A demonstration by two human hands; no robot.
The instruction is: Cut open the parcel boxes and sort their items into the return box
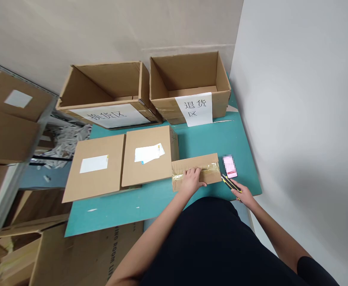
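Observation:
A small taped cardboard box (205,165) lies on the teal table (150,200) near its front edge. My left hand (192,179) rests flat on the box's left end, fingers spread over the clear tape. My right hand (243,194) is closed round a yellow-and-black utility knife (230,183), whose tip points at the box's right end. A pink object (230,166), blurred out, lies on the table just right of the box.
Two closed cardboard boxes with white labels, one on the left (95,167) and one on the right (150,155), sit left of the small box. Two open cartons with paper signs, a wide one (108,93) and a square one (188,85), stand at the back. A white wall (305,119) borders the table's right side. Stacked cartons (10,119) fill the left.

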